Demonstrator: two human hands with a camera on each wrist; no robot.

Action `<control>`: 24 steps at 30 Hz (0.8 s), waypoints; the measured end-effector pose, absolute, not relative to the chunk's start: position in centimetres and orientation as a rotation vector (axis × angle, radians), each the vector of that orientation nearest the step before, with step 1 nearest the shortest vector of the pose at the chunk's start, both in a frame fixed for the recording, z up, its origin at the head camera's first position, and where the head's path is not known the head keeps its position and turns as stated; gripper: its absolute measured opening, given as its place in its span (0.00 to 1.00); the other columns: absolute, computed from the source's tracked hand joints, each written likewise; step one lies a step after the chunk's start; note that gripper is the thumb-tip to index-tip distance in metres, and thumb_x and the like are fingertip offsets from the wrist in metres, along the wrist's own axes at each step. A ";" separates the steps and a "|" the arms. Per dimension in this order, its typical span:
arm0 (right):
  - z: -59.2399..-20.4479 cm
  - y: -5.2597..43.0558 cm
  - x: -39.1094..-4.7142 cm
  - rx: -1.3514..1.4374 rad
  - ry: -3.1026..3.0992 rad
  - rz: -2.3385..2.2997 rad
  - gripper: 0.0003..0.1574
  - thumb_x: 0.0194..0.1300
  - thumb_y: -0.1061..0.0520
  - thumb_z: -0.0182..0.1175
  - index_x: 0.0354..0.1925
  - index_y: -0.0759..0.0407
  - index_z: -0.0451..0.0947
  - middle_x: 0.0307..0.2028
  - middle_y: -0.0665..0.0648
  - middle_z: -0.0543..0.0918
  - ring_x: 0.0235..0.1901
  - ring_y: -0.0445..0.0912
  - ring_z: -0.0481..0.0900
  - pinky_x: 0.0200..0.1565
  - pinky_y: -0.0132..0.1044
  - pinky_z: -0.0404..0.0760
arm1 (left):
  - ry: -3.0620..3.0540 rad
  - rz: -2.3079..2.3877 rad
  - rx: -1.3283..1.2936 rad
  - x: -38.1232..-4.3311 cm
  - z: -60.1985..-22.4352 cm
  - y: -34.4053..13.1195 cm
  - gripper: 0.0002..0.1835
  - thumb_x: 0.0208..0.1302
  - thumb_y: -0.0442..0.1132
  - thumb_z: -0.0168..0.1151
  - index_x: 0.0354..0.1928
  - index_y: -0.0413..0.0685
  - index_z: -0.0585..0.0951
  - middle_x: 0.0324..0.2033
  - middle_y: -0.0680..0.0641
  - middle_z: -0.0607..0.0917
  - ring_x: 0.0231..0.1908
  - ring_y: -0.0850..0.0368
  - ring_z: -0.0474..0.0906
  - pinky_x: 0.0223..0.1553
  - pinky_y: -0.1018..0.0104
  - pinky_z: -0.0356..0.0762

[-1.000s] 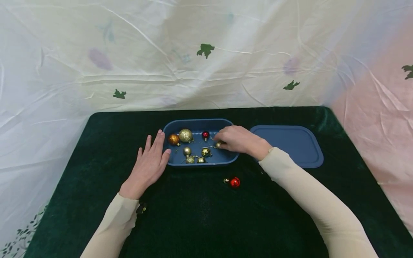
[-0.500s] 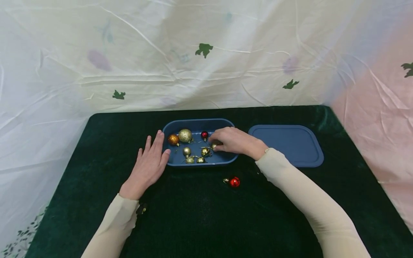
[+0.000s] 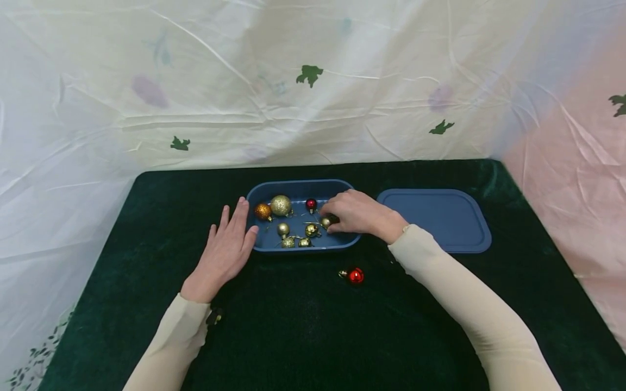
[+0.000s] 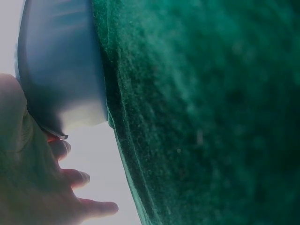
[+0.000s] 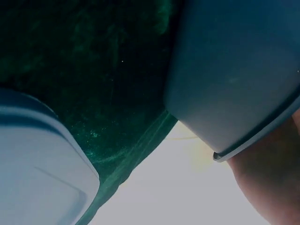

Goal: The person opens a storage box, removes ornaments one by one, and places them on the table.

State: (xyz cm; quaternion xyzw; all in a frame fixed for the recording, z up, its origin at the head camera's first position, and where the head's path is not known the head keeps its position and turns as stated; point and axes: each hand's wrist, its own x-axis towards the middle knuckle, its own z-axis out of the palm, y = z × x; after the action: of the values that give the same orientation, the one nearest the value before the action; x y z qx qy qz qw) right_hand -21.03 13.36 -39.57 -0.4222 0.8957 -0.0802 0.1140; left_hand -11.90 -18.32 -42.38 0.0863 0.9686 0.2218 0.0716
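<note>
Left hand (image 3: 222,255): fingers spread against blue box (image 3: 305,188), 9 o'clock
Right hand (image 3: 359,213): fingers curled round gold ball (image 3: 325,222), 3 o'clock inside
Loose red ball (image 3: 355,276): outside, 4:30

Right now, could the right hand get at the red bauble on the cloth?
Probably yes: the red bauble lies uncovered on the near side of the blue box. But the right hand, reaching into that box, seems to hold a small gold bauble, and might need freeing first.
</note>
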 end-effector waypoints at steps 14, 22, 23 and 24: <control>-39.6 13.2 -21.1 -1.254 2.619 -0.233 0.21 0.69 0.49 0.69 0.58 0.52 0.85 0.54 0.53 0.87 0.53 0.47 0.84 0.59 0.47 0.80 | 2.910 0.651 0.248 -12.1 -42.3 -18.2 0.38 0.83 0.57 0.34 0.84 0.55 0.34 0.83 0.45 0.37 0.80 0.34 0.32 0.71 0.23 0.37; -38.7 14.0 -20.2 -1.257 2.665 -0.428 0.23 0.68 0.48 0.70 0.58 0.53 0.85 0.52 0.54 0.87 0.50 0.47 0.83 0.54 0.46 0.81 | 2.909 0.640 0.244 -12.0 -42.3 -18.2 0.38 0.83 0.57 0.33 0.84 0.54 0.35 0.83 0.45 0.37 0.80 0.34 0.32 0.72 0.23 0.38; -38.5 14.2 -20.1 -1.261 2.676 -0.453 0.23 0.68 0.48 0.70 0.58 0.53 0.85 0.51 0.53 0.87 0.50 0.47 0.83 0.53 0.45 0.81 | 2.909 0.641 0.247 -12.1 -42.3 -18.2 0.38 0.83 0.57 0.33 0.84 0.54 0.35 0.83 0.45 0.37 0.80 0.34 0.31 0.72 0.23 0.38; -38.3 14.4 -19.9 -1.262 2.683 -0.483 0.23 0.68 0.49 0.70 0.58 0.54 0.85 0.51 0.54 0.87 0.49 0.48 0.84 0.53 0.45 0.81 | 2.908 0.642 0.250 -12.1 -42.3 -18.1 0.38 0.83 0.57 0.33 0.84 0.54 0.35 0.83 0.45 0.37 0.80 0.34 0.31 0.72 0.23 0.38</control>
State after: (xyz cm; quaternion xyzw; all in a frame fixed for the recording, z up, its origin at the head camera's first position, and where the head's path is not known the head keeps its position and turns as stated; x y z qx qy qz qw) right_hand -19.94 14.40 -38.29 -0.4192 0.8910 -0.1604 0.0688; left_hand -12.08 -18.14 -42.28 0.0833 0.9702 0.2143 0.0766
